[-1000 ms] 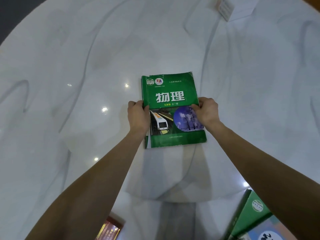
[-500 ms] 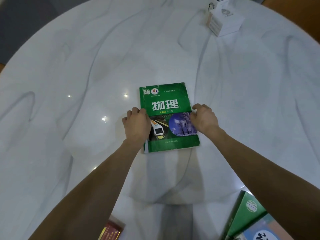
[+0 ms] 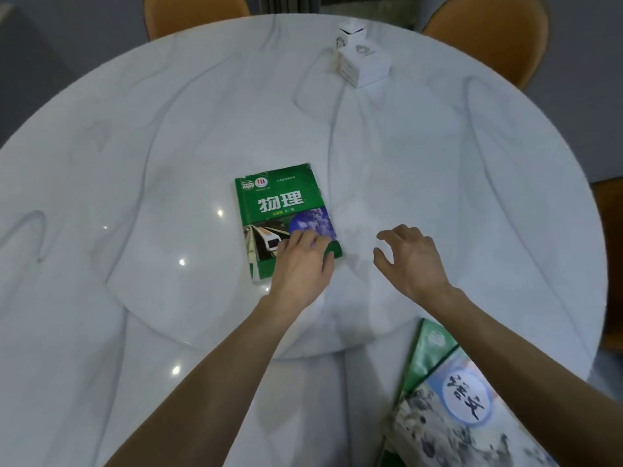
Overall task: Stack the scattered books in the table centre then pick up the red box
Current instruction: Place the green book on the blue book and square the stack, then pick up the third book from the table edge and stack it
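A green book point(image 3: 281, 203) lies flat near the middle of the round white marble table point(image 3: 135, 146). My left hand point(image 3: 301, 261) hovers over or rests on its lower right corner, fingers loosely spread, gripping nothing. To the right of the book my right hand point(image 3: 409, 261) is above bare table, open with curled fingers. At the near right edge lie two overlapping books: a pale one with a round title badge point(image 3: 462, 419) on top of a green one point(image 3: 429, 352). No red box is in view.
A white carton point(image 3: 365, 64) stands at the far side of the table, with a smaller white box point(image 3: 349, 35) behind it. Orange chairs point(image 3: 488, 38) stand beyond the far edge. Ceiling lights glint on the glossy top left of the book.
Both hands have let go of the green book's sides. My right hand has moved off to the right, my left hand onto the book's lower right corner. The view has tilted up and right.
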The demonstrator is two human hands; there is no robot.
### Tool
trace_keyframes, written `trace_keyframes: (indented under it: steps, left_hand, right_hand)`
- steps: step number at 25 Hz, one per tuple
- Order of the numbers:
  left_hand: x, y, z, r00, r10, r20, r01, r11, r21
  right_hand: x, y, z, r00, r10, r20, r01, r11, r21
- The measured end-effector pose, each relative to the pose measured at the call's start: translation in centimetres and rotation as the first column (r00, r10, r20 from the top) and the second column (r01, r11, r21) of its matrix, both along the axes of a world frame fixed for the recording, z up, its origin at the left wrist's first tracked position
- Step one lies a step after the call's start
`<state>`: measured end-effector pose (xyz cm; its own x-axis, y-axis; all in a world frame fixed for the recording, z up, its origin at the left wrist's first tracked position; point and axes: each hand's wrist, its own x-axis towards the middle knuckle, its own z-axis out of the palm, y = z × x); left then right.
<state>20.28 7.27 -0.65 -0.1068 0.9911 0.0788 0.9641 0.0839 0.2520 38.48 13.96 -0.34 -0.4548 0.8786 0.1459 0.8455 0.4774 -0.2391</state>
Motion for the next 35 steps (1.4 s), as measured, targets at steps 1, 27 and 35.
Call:
trace_keyframes:
  steps: [1,27,35]
  left_hand:
    - [1.3,-0.6,0.1,0.999,-0.030,0.015,0.030,1.000,0.001]
    - [21.2,-10.3,-6.2,0.926,-0.127,0.356,0.271,0.880,-0.390]
    - [21.5,-8.6,-6.2,0.895,0.076,0.439,0.169,0.854,-0.492]
  right_hand:
    - [1.0,-1.1,0.0,1.000,-0.001,-0.005,0.001,1.000,0.010]
    - [22.2,-24.7,-7.8,0.579,-0.815,-0.026,0.713,0.522,-0.467]
    - [21.2,-24.4,-6.9,0.264,-0.953,-0.146,0.608,0.282,-0.742]
